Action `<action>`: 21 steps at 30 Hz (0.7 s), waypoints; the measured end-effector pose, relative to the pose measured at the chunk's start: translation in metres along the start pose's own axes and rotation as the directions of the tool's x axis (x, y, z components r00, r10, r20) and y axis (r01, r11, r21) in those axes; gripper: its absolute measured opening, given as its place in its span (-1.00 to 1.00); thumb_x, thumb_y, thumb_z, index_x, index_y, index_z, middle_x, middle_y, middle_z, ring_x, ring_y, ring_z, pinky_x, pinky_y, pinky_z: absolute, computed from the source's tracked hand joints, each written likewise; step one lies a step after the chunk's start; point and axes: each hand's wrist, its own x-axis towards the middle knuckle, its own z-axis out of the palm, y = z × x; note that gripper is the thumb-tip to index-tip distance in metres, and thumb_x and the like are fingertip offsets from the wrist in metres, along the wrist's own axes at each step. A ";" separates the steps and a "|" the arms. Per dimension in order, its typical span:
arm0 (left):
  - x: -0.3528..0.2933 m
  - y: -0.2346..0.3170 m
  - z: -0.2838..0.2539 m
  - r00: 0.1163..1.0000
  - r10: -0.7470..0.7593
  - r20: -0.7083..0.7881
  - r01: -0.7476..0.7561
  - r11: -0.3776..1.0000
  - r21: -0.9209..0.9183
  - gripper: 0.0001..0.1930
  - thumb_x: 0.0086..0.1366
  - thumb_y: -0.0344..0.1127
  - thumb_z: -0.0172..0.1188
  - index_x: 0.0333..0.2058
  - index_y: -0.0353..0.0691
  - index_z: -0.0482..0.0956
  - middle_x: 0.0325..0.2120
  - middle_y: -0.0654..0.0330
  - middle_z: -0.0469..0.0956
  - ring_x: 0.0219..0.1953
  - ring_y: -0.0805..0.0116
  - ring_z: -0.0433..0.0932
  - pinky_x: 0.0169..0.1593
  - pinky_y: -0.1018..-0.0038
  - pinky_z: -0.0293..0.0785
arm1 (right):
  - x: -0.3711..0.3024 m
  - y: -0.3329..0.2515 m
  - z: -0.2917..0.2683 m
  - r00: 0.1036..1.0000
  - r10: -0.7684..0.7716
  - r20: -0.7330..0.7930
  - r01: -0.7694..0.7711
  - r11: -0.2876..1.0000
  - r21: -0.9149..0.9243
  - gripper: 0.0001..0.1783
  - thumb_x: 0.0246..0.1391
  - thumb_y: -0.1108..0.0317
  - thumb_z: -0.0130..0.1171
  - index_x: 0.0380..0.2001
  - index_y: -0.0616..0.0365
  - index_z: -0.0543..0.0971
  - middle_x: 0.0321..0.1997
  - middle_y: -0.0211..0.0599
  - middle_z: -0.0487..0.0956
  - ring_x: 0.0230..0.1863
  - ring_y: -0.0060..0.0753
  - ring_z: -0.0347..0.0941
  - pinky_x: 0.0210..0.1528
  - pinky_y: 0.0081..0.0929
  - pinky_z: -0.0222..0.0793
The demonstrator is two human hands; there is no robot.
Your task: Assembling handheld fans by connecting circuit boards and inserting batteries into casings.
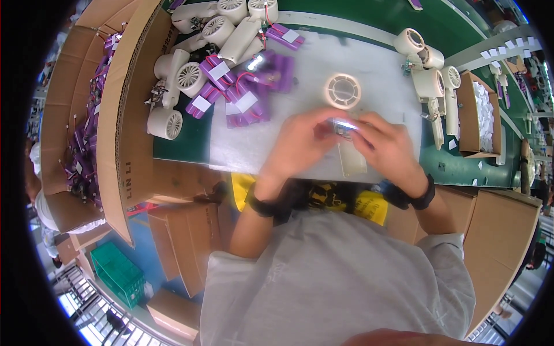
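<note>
My left hand (pixel 304 141) and my right hand (pixel 389 147) meet over the pale work mat, fingers closed from both sides on a small shiny purplish piece (pixel 344 123). Glare and motion blur hide its exact kind. Beneath them lies a white handheld fan housing; its round slotted head (pixel 343 91) shows beyond my fingers and its handle (pixel 352 161) on the near side. The middle of the housing is covered by my hands. Purple battery packs (pixel 247 102) with red wires and white labels lie to the left on the mat.
White fan housings (pixel 219 30) are heaped at the back left, with several more (pixel 430 82) at the right. A large cardboard box (pixel 130 115) of purple packs stands left. At the right sits a small carton (pixel 473 115) with white pieces. The table's near edge (pixel 190 161) runs before me.
</note>
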 end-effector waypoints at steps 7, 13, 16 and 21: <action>0.002 -0.003 -0.001 0.999 0.030 0.011 -0.029 0.991 -0.129 -0.65 0.18 -0.52 0.27 -0.02 -0.22 0.59 -0.37 0.19 0.65 -0.43 0.55 0.53 -0.29 0.56 0.49 | 0.003 -0.004 -0.004 0.998 -0.003 0.055 0.005 0.999 -0.049 -0.76 -0.04 0.44 0.29 -0.22 0.15 0.64 -0.31 -0.34 0.53 -0.53 -0.31 0.51 -0.51 -0.43 0.43; 0.002 -0.007 0.004 0.999 0.012 -0.050 -0.016 0.996 -0.082 -0.71 0.22 -0.51 0.25 -0.06 -0.26 0.61 -0.29 0.19 0.67 -0.40 0.55 0.56 -0.29 0.56 0.50 | 0.005 -0.003 -0.004 1.000 0.008 0.025 -0.006 0.998 -0.060 -0.75 -0.05 0.45 0.30 -0.22 0.14 0.64 -0.33 -0.33 0.53 -0.53 -0.30 0.51 -0.51 -0.44 0.43; 0.004 -0.003 0.004 0.999 -0.021 -0.043 0.019 0.999 -0.048 -0.73 0.23 -0.50 0.24 -0.08 -0.26 0.62 -0.28 0.19 0.67 -0.39 0.56 0.57 -0.29 0.56 0.50 | 0.008 0.002 -0.003 0.996 0.092 -0.001 -0.092 0.995 0.043 -0.75 -0.07 0.45 0.32 -0.24 0.16 0.61 -0.35 -0.31 0.53 -0.55 -0.34 0.50 -0.51 -0.47 0.41; 0.005 -0.002 0.004 0.997 0.057 -0.058 -0.057 0.998 0.009 -0.74 0.19 -0.53 0.24 -0.12 -0.20 0.67 -0.34 0.15 0.66 -0.44 0.48 0.57 -0.35 0.53 0.47 | 0.015 0.011 -0.006 0.981 0.186 0.052 -0.193 0.955 0.225 -0.76 -0.08 0.46 0.35 -0.30 0.20 0.55 -0.40 -0.28 0.54 -0.55 -0.41 0.46 -0.50 -0.53 0.37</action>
